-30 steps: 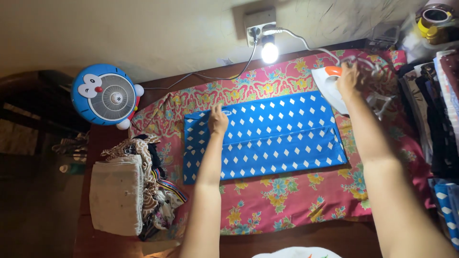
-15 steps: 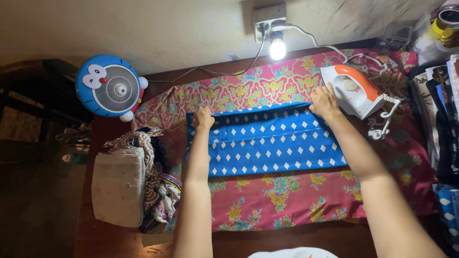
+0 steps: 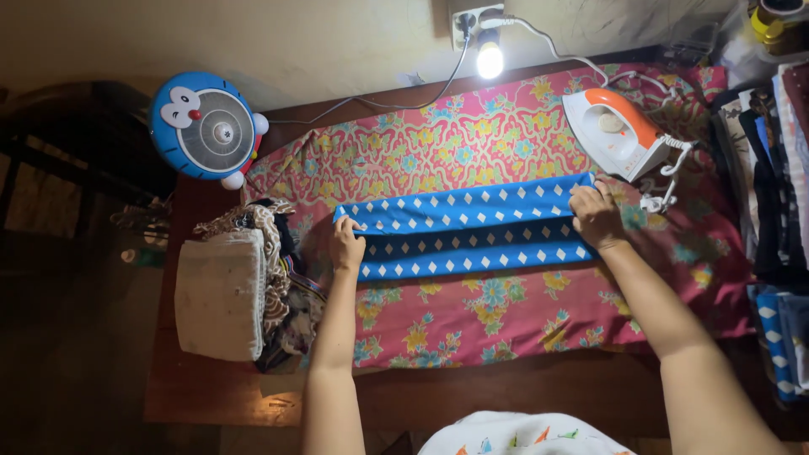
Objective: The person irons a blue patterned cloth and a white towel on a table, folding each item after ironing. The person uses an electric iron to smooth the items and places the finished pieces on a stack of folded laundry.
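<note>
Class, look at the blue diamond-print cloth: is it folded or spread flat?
Folded. The blue cloth lies as a narrow layered strip, its upper layer overlapping the lower, with the left hand and right hand at its ends.

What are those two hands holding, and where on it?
Both hold the folded blue cloth with white diamonds: the left hand at its left end, the right hand at its right end, on the flowered cover.

A blue cloth (image 3: 468, 227) dotted with white diamonds lies on a pink floral sheet (image 3: 506, 143) of yellow and turquoise blooms. The iron (image 3: 613, 131) is white and orange; the round fan (image 3: 205, 125) is blue and white with a red nose.
</note>
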